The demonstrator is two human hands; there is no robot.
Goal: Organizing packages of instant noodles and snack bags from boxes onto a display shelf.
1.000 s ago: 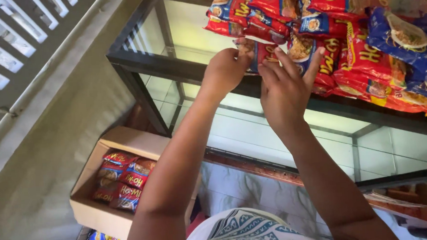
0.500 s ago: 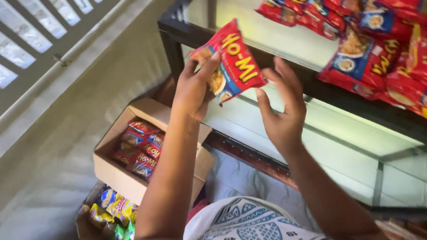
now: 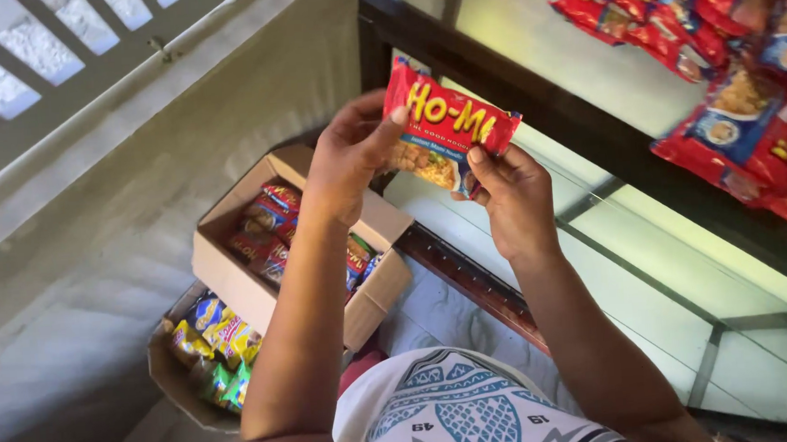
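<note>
Grey concrete floor [image 3: 70,295] and a barred railing [image 3: 38,61] behind, black-framed glass cabinet [image 3: 532,103] off to the right. Held up in front of that frame, in the air and touching no surface: one red noodle packet [image 3: 447,136], printed face toward the camera, tilted down to the right. Pinched at its left end by the left hand [image 3: 349,155], thumb on the front and fingers curled behind; gripped at the lower right edge by the right hand [image 3: 510,196], thumb likewise on the front — both closed on the packet.

A second ago, both hands up at the pile of red and blue packets [image 3: 721,64] on the cabinet top. Half a second ago, packet already lifted clear in the left hand, right hand open beside it. Now drawn nearer the body and taken in both hands — out of the pile, set down nowhere.

Below the left forearm, on the floor: open cardboard box [image 3: 233,276] with more red packets lying flat. Just beside it and lower, a second container [image 3: 170,371] of yellow and green packets, shape hard to tell. At the bottom edge, a patterned white and blue shirt [image 3: 460,417].
</note>
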